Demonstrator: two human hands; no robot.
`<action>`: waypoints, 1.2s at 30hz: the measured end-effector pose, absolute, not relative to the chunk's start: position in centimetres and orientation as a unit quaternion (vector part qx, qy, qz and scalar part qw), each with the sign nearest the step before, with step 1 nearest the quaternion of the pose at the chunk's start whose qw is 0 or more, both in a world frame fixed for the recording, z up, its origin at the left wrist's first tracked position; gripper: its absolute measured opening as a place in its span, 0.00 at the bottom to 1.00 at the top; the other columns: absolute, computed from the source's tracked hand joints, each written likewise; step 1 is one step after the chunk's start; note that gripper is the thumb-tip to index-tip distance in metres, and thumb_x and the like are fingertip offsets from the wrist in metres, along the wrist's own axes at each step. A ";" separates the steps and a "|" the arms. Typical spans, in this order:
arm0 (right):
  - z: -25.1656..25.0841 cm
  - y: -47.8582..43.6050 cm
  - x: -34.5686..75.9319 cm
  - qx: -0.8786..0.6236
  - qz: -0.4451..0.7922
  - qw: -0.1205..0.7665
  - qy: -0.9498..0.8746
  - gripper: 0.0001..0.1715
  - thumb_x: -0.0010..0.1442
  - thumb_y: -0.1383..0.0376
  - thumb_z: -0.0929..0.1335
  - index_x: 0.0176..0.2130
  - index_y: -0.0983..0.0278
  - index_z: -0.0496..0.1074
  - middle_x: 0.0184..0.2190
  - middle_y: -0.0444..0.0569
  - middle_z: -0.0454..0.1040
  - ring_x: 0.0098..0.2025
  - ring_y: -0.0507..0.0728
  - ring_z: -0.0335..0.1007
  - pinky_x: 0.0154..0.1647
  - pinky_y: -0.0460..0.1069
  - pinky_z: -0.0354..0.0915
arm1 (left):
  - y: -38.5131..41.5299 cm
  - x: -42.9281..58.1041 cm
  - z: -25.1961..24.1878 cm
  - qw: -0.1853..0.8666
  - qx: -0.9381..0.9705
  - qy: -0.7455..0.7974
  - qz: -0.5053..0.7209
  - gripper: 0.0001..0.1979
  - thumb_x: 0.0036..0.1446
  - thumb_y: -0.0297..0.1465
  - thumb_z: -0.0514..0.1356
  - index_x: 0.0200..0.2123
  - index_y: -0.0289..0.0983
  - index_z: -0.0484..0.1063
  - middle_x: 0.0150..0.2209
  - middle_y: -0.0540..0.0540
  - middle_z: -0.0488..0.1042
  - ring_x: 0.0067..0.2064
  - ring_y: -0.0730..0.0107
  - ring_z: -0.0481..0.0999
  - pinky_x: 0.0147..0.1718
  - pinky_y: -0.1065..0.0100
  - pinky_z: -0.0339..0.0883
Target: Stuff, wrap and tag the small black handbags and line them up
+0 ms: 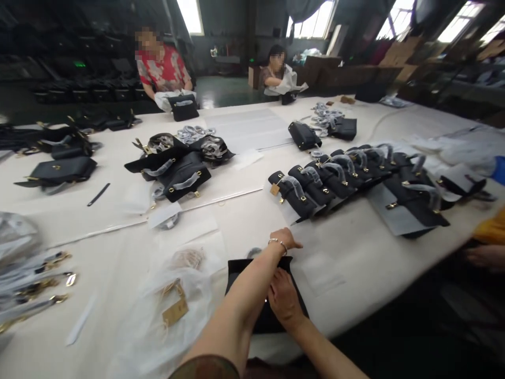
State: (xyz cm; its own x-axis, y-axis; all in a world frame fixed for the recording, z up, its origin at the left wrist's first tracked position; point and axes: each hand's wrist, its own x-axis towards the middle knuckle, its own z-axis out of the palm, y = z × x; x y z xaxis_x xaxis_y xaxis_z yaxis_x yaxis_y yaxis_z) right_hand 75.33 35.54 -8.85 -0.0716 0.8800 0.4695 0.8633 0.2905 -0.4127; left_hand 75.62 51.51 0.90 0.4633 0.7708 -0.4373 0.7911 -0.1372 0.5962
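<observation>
A black handbag lies on the table directly before me, partly hidden under my arms. My right hand rests on its upper part, fingers lying against the surface. Across it reaches my left arm, and my left hand, with a bracelet at the wrist, is beyond the bag's top edge. One digit of that hand stretches to the right; its other fingers are partly hidden. Beside it lie thin translucent sheets. A wrapped handle shows behind the bag.
Black handbags with wrapped handles stand in a row at right. More bags lie at centre left. A plastic bag holds brown tags; straps lie far left. Two people work across the table; another person's hand is at right.
</observation>
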 end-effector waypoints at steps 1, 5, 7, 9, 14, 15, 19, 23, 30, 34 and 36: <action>-9.0 35.5 75.4 -0.599 0.012 0.331 -0.729 0.14 0.61 0.72 0.60 0.42 0.59 0.70 0.39 0.51 0.76 0.43 0.64 0.71 0.48 0.61 0.69 | 51.7 76.4 0.0 0.410 0.741 0.531 -0.010 0.22 0.46 0.35 0.72 0.42 0.32 0.71 0.50 0.28 0.75 0.54 0.41 0.74 0.51 0.50 0.67; -8.8 35.5 75.3 -0.606 0.029 0.330 -0.723 0.18 0.60 0.73 0.60 0.46 0.59 0.70 0.41 0.51 0.76 0.45 0.64 0.70 0.51 0.61 0.68 | 51.9 77.9 -1.6 0.454 0.695 0.556 0.036 0.06 0.52 0.26 0.64 0.34 0.33 0.71 0.44 0.33 0.78 0.49 0.50 0.78 0.45 0.59 0.70; -8.3 35.5 75.2 -0.609 0.043 0.334 -0.718 0.14 0.62 0.72 0.61 0.43 0.60 0.70 0.40 0.51 0.76 0.45 0.63 0.70 0.51 0.61 0.67 | 51.8 77.4 -1.0 0.487 0.673 0.551 0.079 0.01 0.54 0.25 0.60 0.32 0.34 0.69 0.36 0.39 0.78 0.42 0.58 0.80 0.38 0.66 0.71; -7.7 35.5 75.2 -0.610 0.059 0.341 -0.713 0.10 0.64 0.70 0.61 0.40 0.59 0.70 0.39 0.51 0.76 0.44 0.62 0.71 0.51 0.61 0.66 | 51.3 75.5 0.3 0.513 0.654 0.542 0.123 0.02 0.58 0.27 0.56 0.34 0.35 0.67 0.32 0.44 0.77 0.35 0.67 0.80 0.31 0.72 0.70; -7.4 35.2 75.4 -0.599 0.110 0.363 -0.705 0.11 0.67 0.67 0.62 0.40 0.59 0.74 0.44 0.50 0.78 0.50 0.61 0.72 0.57 0.62 0.64 | 46.5 65.7 3.5 0.653 0.431 0.494 0.380 0.09 0.56 0.35 0.60 0.37 0.36 0.65 0.30 0.50 0.75 0.27 0.76 0.76 0.23 0.77 0.66; -7.6 35.0 75.5 -0.598 0.126 0.368 -0.701 0.11 0.67 0.66 0.63 0.40 0.59 0.75 0.44 0.50 0.78 0.49 0.61 0.73 0.56 0.62 0.66 | 44.9 63.6 3.6 0.674 0.350 0.485 0.434 0.11 0.52 0.35 0.63 0.35 0.36 0.65 0.28 0.51 0.75 0.26 0.76 0.76 0.23 0.77 0.67; -8.1 34.5 76.6 -0.626 0.164 0.384 -0.659 0.21 0.68 0.57 0.61 0.42 0.66 0.78 0.37 0.53 0.81 0.42 0.59 0.77 0.46 0.56 0.74 | 38.2 57.9 1.8 0.683 0.191 0.530 0.464 0.16 0.44 0.35 0.69 0.31 0.34 0.68 0.27 0.49 0.76 0.28 0.70 0.79 0.24 0.75 0.72; -6.1 34.8 80.3 -0.645 0.248 0.444 -0.570 0.35 0.71 0.54 0.50 0.45 0.73 0.75 0.37 0.55 0.81 0.39 0.56 0.79 0.42 0.53 0.76 | 33.3 55.7 -1.2 0.669 0.154 0.584 0.433 0.17 0.43 0.36 0.70 0.30 0.29 0.73 0.29 0.42 0.79 0.33 0.62 0.82 0.30 0.71 0.77; -0.4 36.7 84.1 -0.646 0.408 0.426 -0.485 0.33 0.56 0.46 0.71 0.54 0.62 0.70 0.52 0.59 0.75 0.53 0.66 0.74 0.53 0.65 0.72 | 30.5 54.8 -2.5 0.689 0.176 0.595 0.375 0.17 0.42 0.35 0.71 0.34 0.32 0.75 0.31 0.43 0.81 0.36 0.56 0.82 0.37 0.63 0.78; 1.8 35.3 80.1 -0.606 0.119 0.347 -0.706 0.29 0.60 0.53 0.70 0.58 0.61 0.68 0.59 0.57 0.70 0.62 0.68 0.63 0.65 0.69 0.57 | 30.5 54.2 -2.3 0.723 0.250 0.569 0.301 0.15 0.47 0.35 0.67 0.36 0.30 0.77 0.33 0.40 0.82 0.34 0.61 0.82 0.38 0.65 0.76; 1.9 34.2 77.9 -0.540 0.064 0.331 -0.771 0.24 0.63 0.60 0.68 0.57 0.59 0.68 0.60 0.53 0.69 0.64 0.66 0.60 0.67 0.68 0.55 | 30.7 53.9 -2.3 0.741 0.286 0.544 0.270 0.15 0.49 0.35 0.66 0.36 0.29 0.78 0.34 0.39 0.82 0.35 0.61 0.81 0.39 0.66 0.75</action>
State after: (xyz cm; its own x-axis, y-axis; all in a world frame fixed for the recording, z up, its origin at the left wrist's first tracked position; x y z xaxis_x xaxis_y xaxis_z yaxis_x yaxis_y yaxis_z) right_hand 77.93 34.20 1.93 -0.1970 0.8756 0.4410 0.7902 0.4081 -0.4572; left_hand 53.89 30.74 -2.33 0.2635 0.7111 -0.6518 -0.0887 0.6907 0.7177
